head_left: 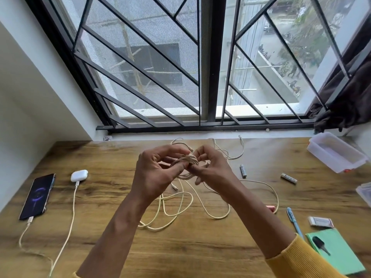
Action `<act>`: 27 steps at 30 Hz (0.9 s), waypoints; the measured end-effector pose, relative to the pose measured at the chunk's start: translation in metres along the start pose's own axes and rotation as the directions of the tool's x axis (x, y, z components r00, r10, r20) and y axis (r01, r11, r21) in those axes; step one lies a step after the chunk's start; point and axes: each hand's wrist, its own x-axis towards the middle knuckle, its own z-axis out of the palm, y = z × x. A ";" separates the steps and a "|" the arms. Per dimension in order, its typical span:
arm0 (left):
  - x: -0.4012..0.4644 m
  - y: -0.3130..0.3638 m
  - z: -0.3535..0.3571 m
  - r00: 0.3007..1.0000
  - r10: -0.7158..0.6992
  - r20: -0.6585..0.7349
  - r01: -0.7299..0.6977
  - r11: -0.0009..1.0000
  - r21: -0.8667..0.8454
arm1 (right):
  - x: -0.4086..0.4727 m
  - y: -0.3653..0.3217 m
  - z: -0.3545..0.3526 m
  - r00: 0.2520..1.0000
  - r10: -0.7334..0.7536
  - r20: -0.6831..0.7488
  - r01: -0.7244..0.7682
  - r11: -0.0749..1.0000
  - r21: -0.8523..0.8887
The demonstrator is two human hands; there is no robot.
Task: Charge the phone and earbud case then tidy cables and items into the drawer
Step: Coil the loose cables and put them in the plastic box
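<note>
Nearest the camera, two bare forearms rise from the near edge of a wooden desk (200, 247), the right one ending in a yellow sleeve (297, 257). They meet above the middle of the desk, where both hands work on a small coil of cream cable (187, 160). The left hand (158, 169) has its fingers curled round one side of the coil, thumb and forefinger pinching the loops. The right hand (212, 167) is curled too, its fingertips pinching the coil's other side, apparently feeding or tucking a turn. The coil is held up off the desk, probably so the loops stay together while being wound.

Below the hands, the rest of the loose cable (180, 207) sprawls in wide loops over the desk's centre, with another strand running toward the far edge under the window (180, 67); these still need tidying.

Near the left edge a phone (38, 195) lies flat, screen lit, its long axis running from near edge to far edge and leaning slightly right; a charging lead (25, 231) enters its near end. Just right of it sits a white earbud case (79, 175), its own lead (70, 217) plugged into its near side and trailing to the near edge. Charging looks done.

Toward the right edge lie two batteries (243, 171), a pen (293, 221), an eraser (320, 221) and a green notepad (339, 251). A clear plastic box (337, 152) sits at the far right corner. No drawer is in view.
</note>
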 end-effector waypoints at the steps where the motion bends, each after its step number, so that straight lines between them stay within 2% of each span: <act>1: -0.001 -0.002 0.001 1.000 -0.013 0.003 0.013 1.000 -0.021 | 0.001 0.000 0.000 1.000 0.000 0.002 0.000 1.000 -0.002; 9: -0.005 -0.013 0.007 0.990 -0.131 -0.060 0.109 0.954 -0.278 | -0.002 -0.011 -0.003 0.990 -0.033 0.135 0.007 0.982 0.188; 13: -0.005 -0.017 0.002 0.975 -0.184 -0.124 0.139 0.942 -0.307 | -0.004 -0.014 -0.011 0.973 -0.047 0.228 -0.038 0.933 0.357; 19: -0.007 -0.015 0.002 0.987 -0.118 -0.107 0.105 0.988 -0.117 | -0.006 -0.020 -0.004 0.996 -0.016 0.085 -0.012 0.947 0.320; 27: -0.005 -0.009 0.009 0.975 -0.031 -0.221 0.085 0.968 0.235 | -0.013 -0.022 0.007 0.999 -0.040 -0.010 0.041 0.973 0.226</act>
